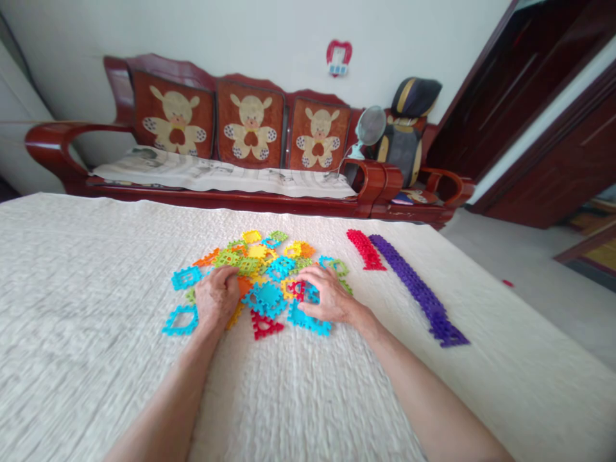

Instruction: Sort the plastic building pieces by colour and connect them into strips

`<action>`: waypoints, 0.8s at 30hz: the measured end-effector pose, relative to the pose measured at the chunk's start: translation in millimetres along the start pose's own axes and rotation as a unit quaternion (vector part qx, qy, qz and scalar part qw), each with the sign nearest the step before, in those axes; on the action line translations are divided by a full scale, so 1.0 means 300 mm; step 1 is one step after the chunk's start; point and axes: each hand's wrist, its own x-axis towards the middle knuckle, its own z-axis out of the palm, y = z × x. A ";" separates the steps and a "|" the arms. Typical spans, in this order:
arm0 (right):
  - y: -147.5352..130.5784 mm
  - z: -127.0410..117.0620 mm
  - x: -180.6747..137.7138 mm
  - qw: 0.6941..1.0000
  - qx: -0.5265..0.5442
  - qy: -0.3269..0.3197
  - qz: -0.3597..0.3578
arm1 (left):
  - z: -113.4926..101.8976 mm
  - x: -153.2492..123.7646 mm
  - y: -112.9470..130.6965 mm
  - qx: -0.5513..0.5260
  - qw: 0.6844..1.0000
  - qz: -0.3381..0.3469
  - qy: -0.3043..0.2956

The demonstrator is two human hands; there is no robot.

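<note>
A heap of flat interlocking plastic tiles (262, 266) in blue, yellow, green, orange and red lies on a cream quilted cover (96, 308). My left hand (217, 296) rests on the heap's left side, fingers curled down onto the tiles. My right hand (325, 295) sits on the heap's right side, fingertips pressed on a red and blue tile (301, 290). What either hand grips, if anything, is hidden under the fingers. To the right lie a short red strip of joined tiles (366, 249) and a long purple strip (416, 289).
A dark red wooden sofa (231, 192) with bear-print cushions stands behind the cover. A small fan (368, 128) and a bag (409, 128) sit at its right end. Dark wooden doors (543, 115) and grey floor are at the right.
</note>
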 end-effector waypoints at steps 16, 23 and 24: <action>0.396 -0.103 -0.236 0.871 -0.139 0.329 0.338 | 0.007 0.003 -0.023 0.001 1.000 0.003 0.001; 0.411 -0.086 -0.234 0.863 -0.137 0.328 0.358 | 0.002 0.006 -0.028 0.023 1.000 -0.001 -0.021; 0.413 -0.088 -0.234 0.861 -0.137 0.331 0.362 | 0.003 0.006 -0.029 0.023 1.000 -0.002 -0.022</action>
